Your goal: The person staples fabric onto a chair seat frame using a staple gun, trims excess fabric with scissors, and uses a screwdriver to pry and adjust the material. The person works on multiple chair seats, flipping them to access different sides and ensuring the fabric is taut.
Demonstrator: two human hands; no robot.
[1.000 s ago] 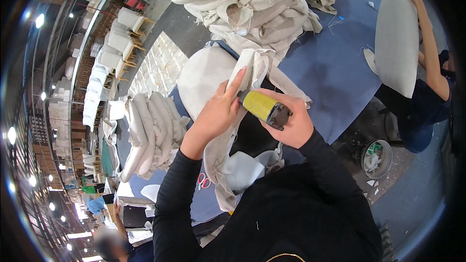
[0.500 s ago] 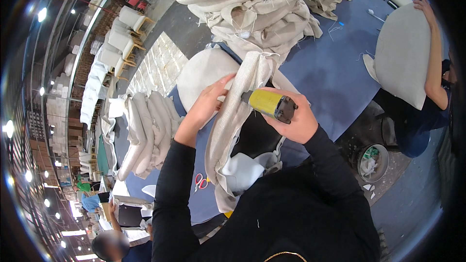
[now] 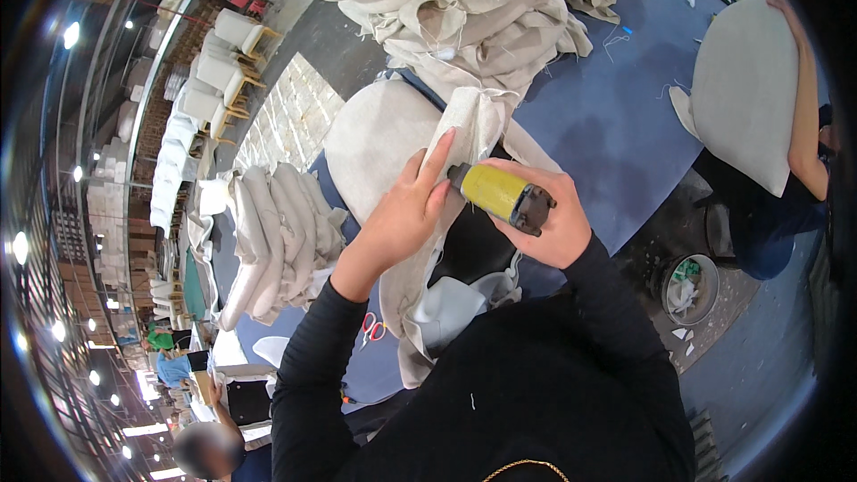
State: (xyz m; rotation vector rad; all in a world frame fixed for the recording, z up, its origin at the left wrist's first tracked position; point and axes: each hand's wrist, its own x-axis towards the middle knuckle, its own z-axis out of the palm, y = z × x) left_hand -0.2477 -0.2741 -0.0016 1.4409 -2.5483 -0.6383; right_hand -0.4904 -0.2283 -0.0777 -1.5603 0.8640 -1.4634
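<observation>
Left hand lies on beige fabric beside yellow tool.

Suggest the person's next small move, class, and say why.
Probably press the yellow-and-black handheld tool onto the folded beige woven fabric: the right hand grips it, dark nose by the fabric, and the left hand rests there.

Cover matt woven cloth; yellow tool smooth; blue tabletop matt
</observation>
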